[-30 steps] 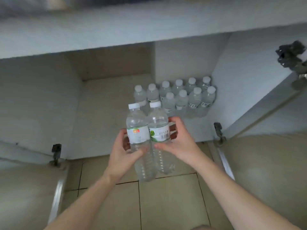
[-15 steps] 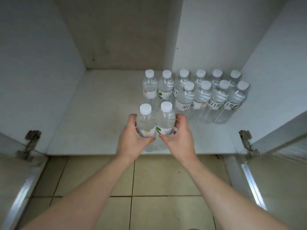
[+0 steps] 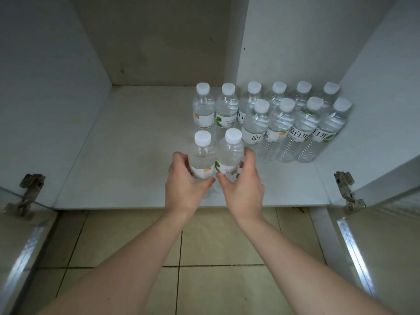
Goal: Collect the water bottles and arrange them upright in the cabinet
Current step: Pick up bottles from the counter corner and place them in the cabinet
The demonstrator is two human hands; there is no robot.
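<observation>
Two bottles at the shelf front, ten stored

Left hand (image 3: 185,185) grips one clear white-capped plastic bottle (image 3: 201,158), right hand (image 3: 242,187) another (image 3: 229,155), upright, touching; farther right, ten upright bottles (image 3: 284,123) fill the white cabinet shelf (image 3: 136,144); placement pending.

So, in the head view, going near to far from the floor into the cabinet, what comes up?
Tiled floor → left hand and right hand → the two held bottles → front row of standing bottles → back row → cabinet back wall.
</observation>
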